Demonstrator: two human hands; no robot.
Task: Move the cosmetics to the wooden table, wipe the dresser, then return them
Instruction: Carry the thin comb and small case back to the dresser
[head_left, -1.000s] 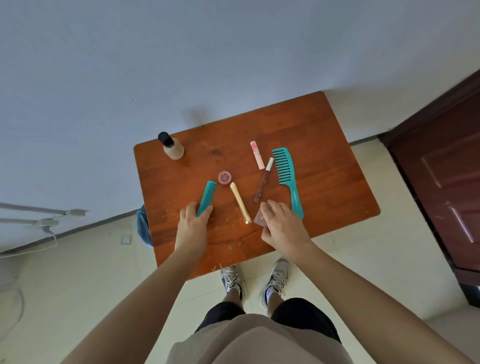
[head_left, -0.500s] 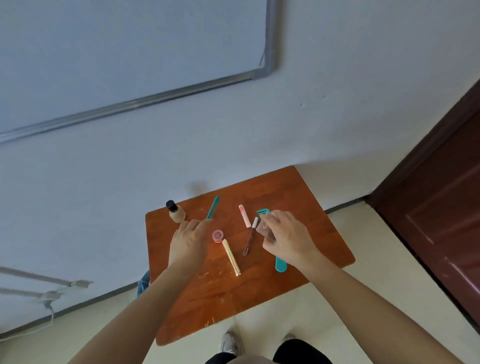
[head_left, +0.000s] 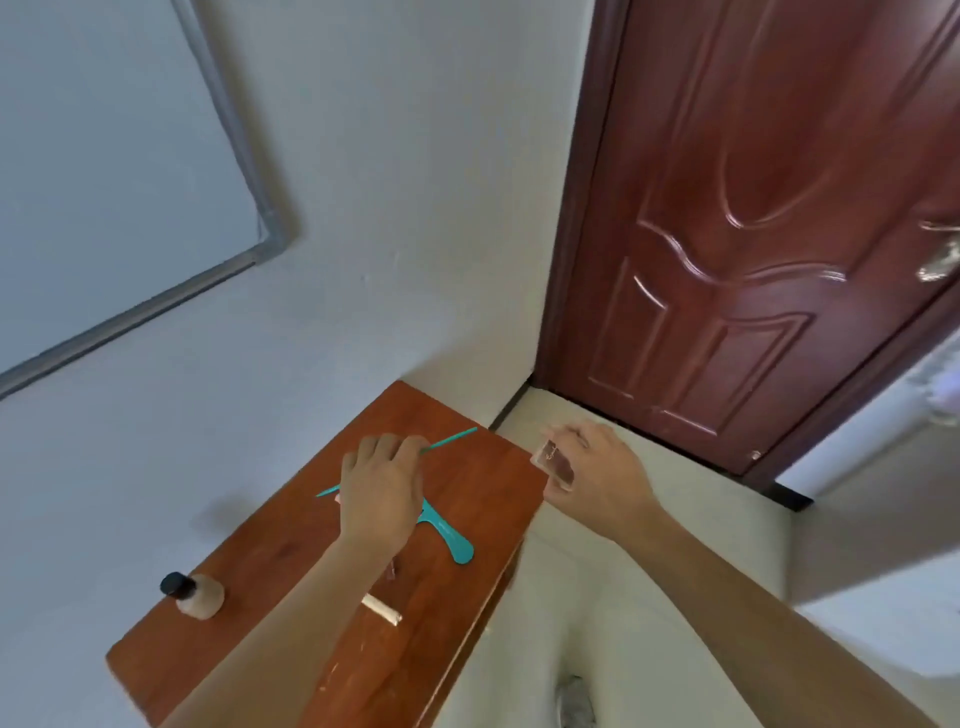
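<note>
Your left hand (head_left: 382, 488) gripping a thin teal comb (head_left: 453, 438) (edge-on) above the bench (head_left: 483, 478), right hand (head_left: 597, 473) fingers pinching a clear case (head_left: 556, 462)

One wide-angle head-worn camera — tilted, close above the counter (head_left: 291, 545) — looks forward and down across its corner toward the wall (head_left: 389, 208) and door (head_left: 753, 208).
</note>
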